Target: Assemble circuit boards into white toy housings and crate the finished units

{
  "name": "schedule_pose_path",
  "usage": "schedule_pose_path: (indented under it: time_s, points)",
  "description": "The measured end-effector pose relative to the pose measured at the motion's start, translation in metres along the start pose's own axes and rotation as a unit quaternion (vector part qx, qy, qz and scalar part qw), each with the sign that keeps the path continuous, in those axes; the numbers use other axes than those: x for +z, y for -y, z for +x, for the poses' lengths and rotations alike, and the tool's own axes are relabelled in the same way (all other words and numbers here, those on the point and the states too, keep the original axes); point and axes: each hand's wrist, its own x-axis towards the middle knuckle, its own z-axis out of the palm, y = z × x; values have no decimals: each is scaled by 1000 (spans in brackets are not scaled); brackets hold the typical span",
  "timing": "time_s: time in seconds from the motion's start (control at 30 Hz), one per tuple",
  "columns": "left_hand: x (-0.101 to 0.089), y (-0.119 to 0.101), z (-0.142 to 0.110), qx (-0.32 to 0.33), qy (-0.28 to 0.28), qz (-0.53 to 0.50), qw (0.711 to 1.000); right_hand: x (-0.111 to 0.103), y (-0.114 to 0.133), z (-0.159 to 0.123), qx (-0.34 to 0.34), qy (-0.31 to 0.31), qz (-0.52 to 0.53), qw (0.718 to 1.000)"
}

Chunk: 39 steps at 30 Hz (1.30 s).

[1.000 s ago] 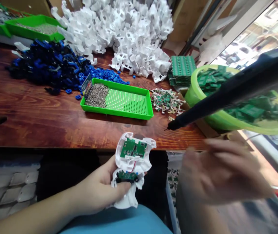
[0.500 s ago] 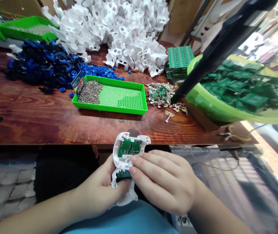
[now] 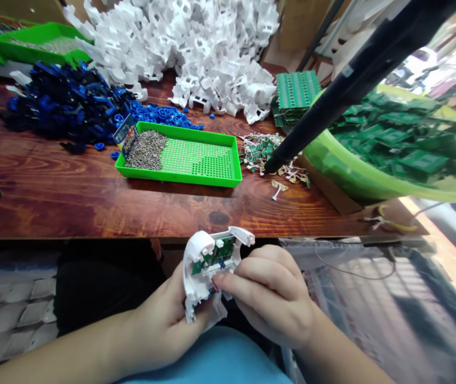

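Shell (image 3: 196,249), grasped by left hand (image 3: 169,322) at near centre before the table (image 3: 92,208), is now tilted, its wire (image 3: 215,287) seemingly made reachable; whether that is pinched by right hand (image 3: 278,296) cannot be told.

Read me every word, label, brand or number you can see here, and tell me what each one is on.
No text can be read.
Printed card at the green tray's left end: too blurred.
Green circuit board in the white shell: any markings too small.
Black tool: pale patch, no legible writing.
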Motion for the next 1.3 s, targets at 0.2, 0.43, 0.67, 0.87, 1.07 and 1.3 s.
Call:
schedule_pose_path:
  time_s: [0.2,0.43,0.67,0.87,1.07,1.3]
  points:
    - [-2,2,0,50,4,38,998,3,2,-4,27,-31,16,999]
    - [-6,20,-6,82,-12,183,980,3,8,-3,31,-10,-3,999]
    - [-5,17,-1,77,-15,187,979,3,5,1,104,6,44,994]
    - [-4,16,0,75,-36,176,981,-9,8,-7,185,22,81,979]
    - [-6,18,-3,85,-17,194,977,15,10,-30,399,-140,252,870]
    - [-2,16,-4,106,7,216,971,26,15,-22,470,-27,493,732]
